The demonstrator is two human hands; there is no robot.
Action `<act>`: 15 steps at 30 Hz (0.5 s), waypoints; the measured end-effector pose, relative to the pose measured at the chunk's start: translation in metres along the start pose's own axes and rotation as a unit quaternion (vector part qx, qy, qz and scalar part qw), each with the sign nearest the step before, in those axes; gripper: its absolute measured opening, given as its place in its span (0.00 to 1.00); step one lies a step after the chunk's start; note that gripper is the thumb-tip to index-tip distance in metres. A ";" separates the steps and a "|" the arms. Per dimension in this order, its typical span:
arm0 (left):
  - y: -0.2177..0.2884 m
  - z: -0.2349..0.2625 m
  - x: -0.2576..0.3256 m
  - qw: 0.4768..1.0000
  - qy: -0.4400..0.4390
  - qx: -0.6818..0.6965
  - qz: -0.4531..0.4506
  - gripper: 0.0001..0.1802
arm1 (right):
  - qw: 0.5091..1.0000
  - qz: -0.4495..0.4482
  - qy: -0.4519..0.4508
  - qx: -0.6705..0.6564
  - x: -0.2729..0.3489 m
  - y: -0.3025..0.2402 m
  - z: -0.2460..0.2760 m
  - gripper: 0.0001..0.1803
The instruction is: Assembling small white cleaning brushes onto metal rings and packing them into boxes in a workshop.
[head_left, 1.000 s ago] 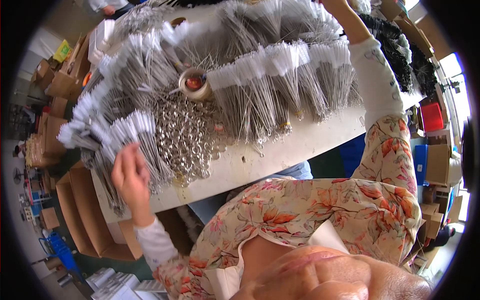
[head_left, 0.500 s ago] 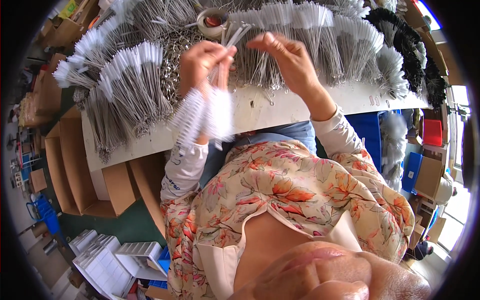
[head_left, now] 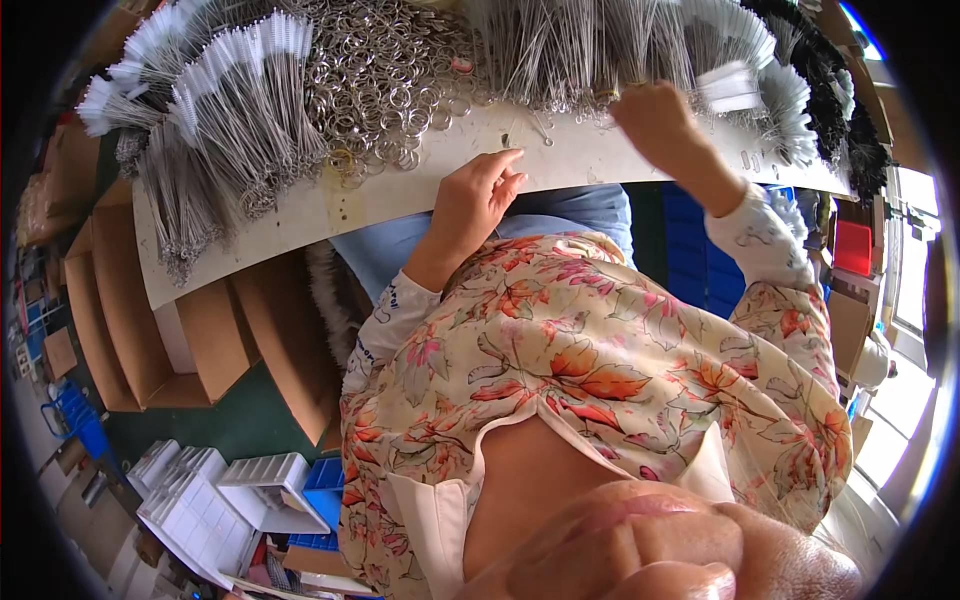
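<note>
Fingers: I'm seeing the left hand (head_left: 470, 205) lying loosely spread on the front edge of the white table (head_left: 300, 215), its fingertips (head_left: 508, 165) reaching toward a small metal piece (head_left: 506, 139) and gripping nothing. The right hand (head_left: 655, 120) is curled at the foot of the brush row; its fingers are turned away from me, so I cannot tell whether they are pinching a wire or merely touching it.
Thing in hand: I'm reading the thin wire-stemmed brushes (head_left: 600, 50) as the work; those nearest the right hand are lying fanned along the far side of the table, white bristle tips (head_left: 728, 85) pointing outward.
Rings: a heap of metal split rings (head_left: 390, 70) is lying between the two hands' reach, just beyond the left fingertips.
Sorted stock: further bundles of white-tipped brushes (head_left: 215, 95) are spreading over the left end of the table; black-bristled ones (head_left: 835, 85) are lying at the far right.
Progress: I'm judging the work to be mid-run, with large piles of loose rings and brushes waiting and no finished set visibly apart.
Surroundings: cardboard boxes (head_left: 130, 340) are standing under the table, white plastic trays (head_left: 215, 495) lying on the floor.
</note>
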State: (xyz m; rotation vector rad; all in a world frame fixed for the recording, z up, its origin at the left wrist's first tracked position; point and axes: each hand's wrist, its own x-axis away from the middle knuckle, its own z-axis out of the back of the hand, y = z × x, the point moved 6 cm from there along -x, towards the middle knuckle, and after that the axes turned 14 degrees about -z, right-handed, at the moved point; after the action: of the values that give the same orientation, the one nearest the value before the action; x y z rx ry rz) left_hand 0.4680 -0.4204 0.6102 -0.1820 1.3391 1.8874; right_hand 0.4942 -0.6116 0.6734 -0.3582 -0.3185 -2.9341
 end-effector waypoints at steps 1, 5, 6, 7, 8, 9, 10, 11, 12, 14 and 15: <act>0.002 0.000 -0.001 1.000 -0.006 0.010 0.008 0.17 | 0.974 -0.008 0.029 0.226 0.002 -0.005 -0.022 0.04; 0.006 -0.002 -0.002 0.999 0.030 0.040 0.014 0.13 | 0.959 0.061 -0.005 -0.276 0.004 -0.038 -0.038 0.05; 0.011 -0.001 -0.001 0.998 0.042 0.048 -0.011 0.12 | 0.888 0.070 -0.092 -0.444 0.005 -0.047 -0.034 0.05; 0.013 0.001 0.002 0.996 0.054 0.055 -0.036 0.10 | 0.886 0.070 -0.095 -0.449 0.005 -0.054 -0.028 0.05; 0.014 0.005 0.001 0.997 0.049 0.055 -0.032 0.10 | 0.838 0.046 -0.187 -0.511 0.005 -0.060 -0.029 0.06; 0.026 0.017 -0.006 0.995 0.055 0.017 -0.085 0.08 | 0.776 0.023 -0.276 -0.566 0.008 -0.065 -0.030 0.07; 0.039 0.025 -0.014 0.988 0.060 -0.016 -0.141 0.07 | 0.772 0.018 -0.277 -0.571 0.010 -0.061 -0.029 0.07; 0.047 0.025 -0.019 0.989 0.024 -0.014 -0.148 0.08 | 0.697 0.030 -0.344 -0.628 0.016 -0.060 -0.031 0.09; 0.045 0.028 -0.025 0.989 0.019 -0.012 -0.145 0.08 | 0.613 0.046 -0.407 -0.676 0.022 -0.059 -0.032 0.10; 0.036 0.028 -0.039 0.961 -0.045 -0.152 -0.227 0.10 | 0.716 -0.041 -0.355 -0.599 0.018 -0.033 -0.027 0.10; 0.016 0.036 -0.050 0.959 -0.049 -0.208 -0.184 0.11 | 0.845 -0.018 -0.211 -0.491 0.009 -0.014 -0.024 0.08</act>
State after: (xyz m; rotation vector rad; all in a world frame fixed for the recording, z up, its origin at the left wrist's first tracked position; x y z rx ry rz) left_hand 0.5020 -0.4175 0.6640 -0.5077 0.7621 1.8031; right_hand 0.4780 -0.6049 0.6496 -1.1150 1.1934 -2.7487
